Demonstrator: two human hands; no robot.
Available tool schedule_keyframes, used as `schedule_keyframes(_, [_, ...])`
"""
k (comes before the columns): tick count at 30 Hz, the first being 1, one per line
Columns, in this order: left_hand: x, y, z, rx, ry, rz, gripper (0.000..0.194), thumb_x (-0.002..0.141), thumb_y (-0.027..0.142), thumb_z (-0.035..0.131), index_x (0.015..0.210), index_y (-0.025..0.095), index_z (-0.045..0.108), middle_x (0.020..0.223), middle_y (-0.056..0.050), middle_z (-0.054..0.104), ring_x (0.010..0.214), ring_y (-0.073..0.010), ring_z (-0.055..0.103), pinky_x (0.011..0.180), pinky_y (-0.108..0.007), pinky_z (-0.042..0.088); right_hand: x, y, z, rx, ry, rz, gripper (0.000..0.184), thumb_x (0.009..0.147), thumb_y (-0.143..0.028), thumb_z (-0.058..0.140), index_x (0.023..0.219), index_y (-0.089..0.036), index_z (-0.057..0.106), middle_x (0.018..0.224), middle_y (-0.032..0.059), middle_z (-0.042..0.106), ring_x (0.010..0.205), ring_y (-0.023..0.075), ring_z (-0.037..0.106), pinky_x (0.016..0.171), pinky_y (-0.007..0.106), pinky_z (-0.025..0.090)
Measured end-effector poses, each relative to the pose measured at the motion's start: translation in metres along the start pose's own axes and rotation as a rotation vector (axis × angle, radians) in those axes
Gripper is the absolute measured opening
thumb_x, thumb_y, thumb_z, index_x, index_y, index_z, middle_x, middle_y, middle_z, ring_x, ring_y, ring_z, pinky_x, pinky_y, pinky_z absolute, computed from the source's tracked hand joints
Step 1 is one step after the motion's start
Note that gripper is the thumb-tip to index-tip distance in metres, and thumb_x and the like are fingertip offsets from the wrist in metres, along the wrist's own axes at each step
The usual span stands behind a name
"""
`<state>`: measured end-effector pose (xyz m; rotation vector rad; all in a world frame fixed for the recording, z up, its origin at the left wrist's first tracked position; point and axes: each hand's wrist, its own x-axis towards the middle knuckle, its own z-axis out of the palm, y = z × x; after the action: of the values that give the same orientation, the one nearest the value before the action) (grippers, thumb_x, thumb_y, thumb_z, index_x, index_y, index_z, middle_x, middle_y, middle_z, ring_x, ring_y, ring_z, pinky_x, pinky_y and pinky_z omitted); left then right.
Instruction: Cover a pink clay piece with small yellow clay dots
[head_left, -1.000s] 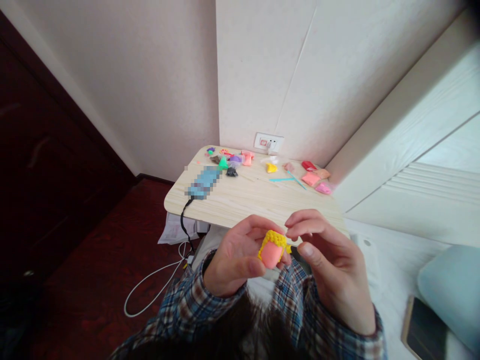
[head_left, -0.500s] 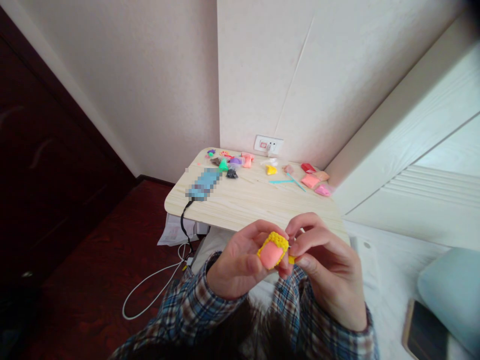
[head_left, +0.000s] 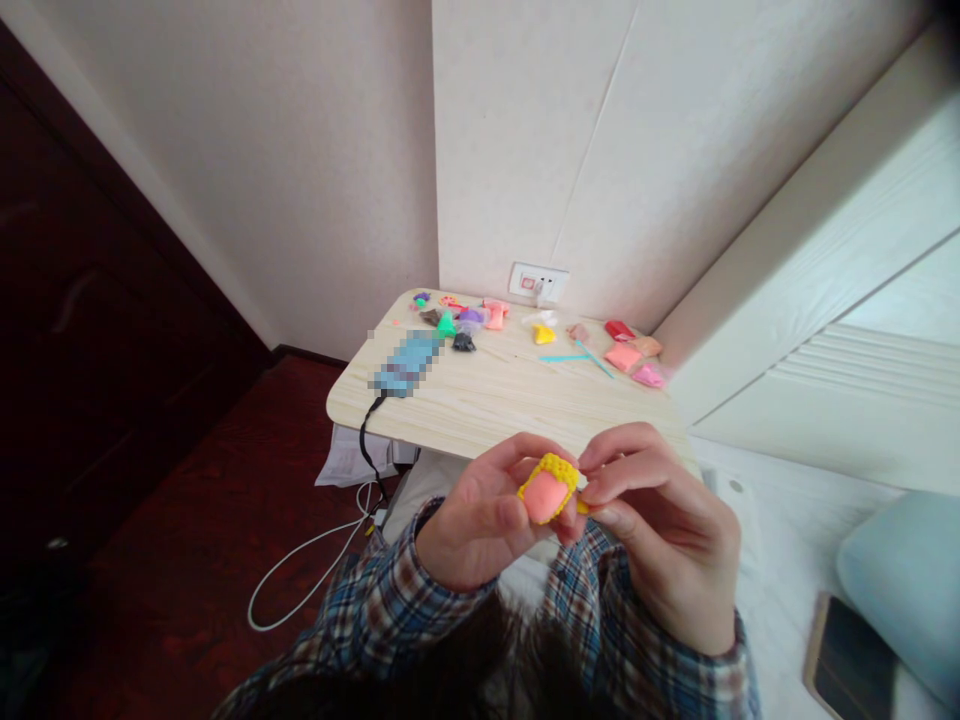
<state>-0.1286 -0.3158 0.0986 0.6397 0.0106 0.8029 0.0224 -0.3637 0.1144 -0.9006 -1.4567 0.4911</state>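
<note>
My left hand (head_left: 480, 515) is closed around a small clay piece (head_left: 546, 496), thumb below and fingers behind. Its smooth front is salmon pink, edged along the top and sides by bumpy yellow clay. Just right of it, my right hand (head_left: 660, 510) has thumb and fingertips pinched on a small bit of yellow clay (head_left: 583, 507), close beside the piece. Fingers partly cover this bit, so whether it touches the piece is unclear. Both hands are raised in front of the table's near edge.
On the wooden table (head_left: 510, 395) lie a yellow clay lump (head_left: 544, 334), a green packet (head_left: 446, 324), a black packet (head_left: 464, 342), pink packets (head_left: 622, 356) and thin blue sticks (head_left: 566, 357). A blurred-out phone-like device (head_left: 409, 365) has a black cable. Another phone (head_left: 851, 655) lies at right.
Both hands have shifted very slightly, the right one a little to the right. The clay piece stays in my left hand and the yellow bit in my right fingertips.
</note>
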Motion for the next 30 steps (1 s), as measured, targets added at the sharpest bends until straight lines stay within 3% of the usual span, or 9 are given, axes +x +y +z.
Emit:
schedule_keyframes(9, [-0.0003,0.0028,0.0017,0.034,0.034,0.010,0.038,0.076,0.043,0.091,0.100,0.020,0.072,0.071,0.003,0.059,0.066,-0.0116,0.055,0.066,-0.026,0.044,0.0001,-0.0024,0.0041,-0.068,0.064,0.001,0.012,0.098,-0.030,0.076,0.087,-0.027,0.078,0.082,0.0009,0.071,0.076,0.0181,0.062,0.067,0.032,0.046])
schedule_keyframes(30, [-0.0004,0.0059,0.0036,0.036,0.061,0.040,0.040,0.076,0.042,0.091,0.099,0.019,0.069,0.073,0.001,0.058,0.069,-0.0135,0.056,0.067,-0.027,0.044,-0.0055,0.0029,0.0024,0.005,0.176,0.065,0.008,0.094,-0.023,0.077,0.088,-0.028,0.078,0.082,0.0021,0.069,0.081,0.0208,0.062,0.071,0.035,0.047])
